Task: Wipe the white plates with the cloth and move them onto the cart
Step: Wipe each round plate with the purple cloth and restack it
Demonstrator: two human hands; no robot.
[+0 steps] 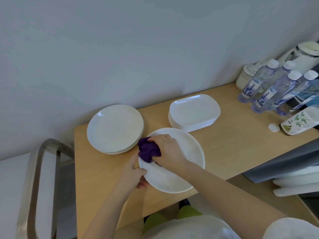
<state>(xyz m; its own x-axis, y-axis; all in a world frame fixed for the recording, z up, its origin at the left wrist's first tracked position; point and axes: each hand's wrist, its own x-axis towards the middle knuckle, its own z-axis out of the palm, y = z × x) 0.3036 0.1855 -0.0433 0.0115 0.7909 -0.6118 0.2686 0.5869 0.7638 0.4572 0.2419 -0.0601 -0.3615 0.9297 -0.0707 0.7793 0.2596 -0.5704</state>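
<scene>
Four clear water bottles with white caps are grouped at the right end of the wooden table. A white kettle is seen behind them, a loose white cap and a leaf-printed carton in front.

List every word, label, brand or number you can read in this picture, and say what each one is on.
None can be read.
Water bottles: blue and white labels with dark marks, too blurred to read.
Printed carton: green leaf pattern, no legible text.
Round plates, rectangular plates, purple cloth, kettle: no text shows.
</scene>
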